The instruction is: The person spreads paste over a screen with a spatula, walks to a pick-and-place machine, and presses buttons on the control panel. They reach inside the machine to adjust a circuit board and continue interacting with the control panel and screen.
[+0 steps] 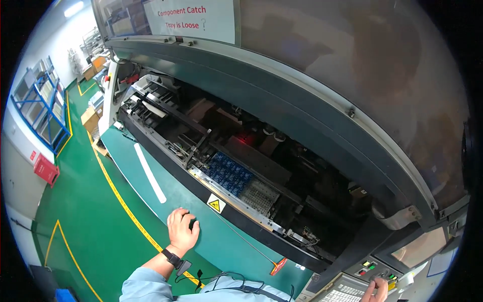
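The left hand [182,230] is laid palm down, fingers loosely curled, on the green ledge [151,166] of the machine at lower centre, seemingly as a brace, nothing gripped; the right hand [376,290] is placed at the control panel [375,269] at the lower right edge, fingertips on its buttons, its openness cannot be told; the blue circuit board [229,172] is seated on the rails at mid-frame, under the raised hood [322,80], which is propped up for access.

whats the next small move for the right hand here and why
Probably press a button: the right hand rests on the control panel by its lit buttons, the hood is raised over the blue circuit board, and the left hand braces on the green ledge.
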A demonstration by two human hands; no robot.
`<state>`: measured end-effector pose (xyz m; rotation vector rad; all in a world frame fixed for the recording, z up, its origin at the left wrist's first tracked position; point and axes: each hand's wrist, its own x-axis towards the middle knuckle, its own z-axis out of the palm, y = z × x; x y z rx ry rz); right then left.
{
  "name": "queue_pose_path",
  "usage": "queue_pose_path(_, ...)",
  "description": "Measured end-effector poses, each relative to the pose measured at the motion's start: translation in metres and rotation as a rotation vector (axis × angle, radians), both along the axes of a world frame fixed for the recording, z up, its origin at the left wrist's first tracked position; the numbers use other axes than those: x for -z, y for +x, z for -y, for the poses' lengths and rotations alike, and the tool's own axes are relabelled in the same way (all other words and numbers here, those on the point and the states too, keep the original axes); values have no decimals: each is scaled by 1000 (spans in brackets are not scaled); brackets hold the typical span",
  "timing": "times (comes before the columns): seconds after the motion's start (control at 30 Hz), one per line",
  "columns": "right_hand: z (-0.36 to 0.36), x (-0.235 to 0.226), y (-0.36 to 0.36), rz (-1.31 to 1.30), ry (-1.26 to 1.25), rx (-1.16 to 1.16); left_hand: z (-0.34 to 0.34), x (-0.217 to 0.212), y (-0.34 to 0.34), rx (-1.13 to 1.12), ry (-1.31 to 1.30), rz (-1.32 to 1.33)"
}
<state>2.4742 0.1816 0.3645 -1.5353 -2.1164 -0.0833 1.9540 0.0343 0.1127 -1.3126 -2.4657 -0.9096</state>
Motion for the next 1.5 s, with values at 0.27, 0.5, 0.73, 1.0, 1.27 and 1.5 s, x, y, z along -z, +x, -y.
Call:
queue_pose_path(0.27,-17,23,-1,-36,-7,-84,2,0,2,-20,-27,-31)
queue_pose_path(0.5,-1,25,22,-51,91,-28,-13,1,2,94,39,-74)
queue_pose_path(0.73,-19,18,34,-169,133,-49,15,17,-13,92,-180,-310)
queue_pose_path(1.0,-50,29,144,-517,375,424,7,15,-5,59,-155,-380)
queue_pose_path(1.27,-97,46,199,-506,386,574,8,23,-9,60,-93,-412)
queue_pose_path(1.5,-110,49,196,-553,311,521,9,31,-15,63,-84,-414)
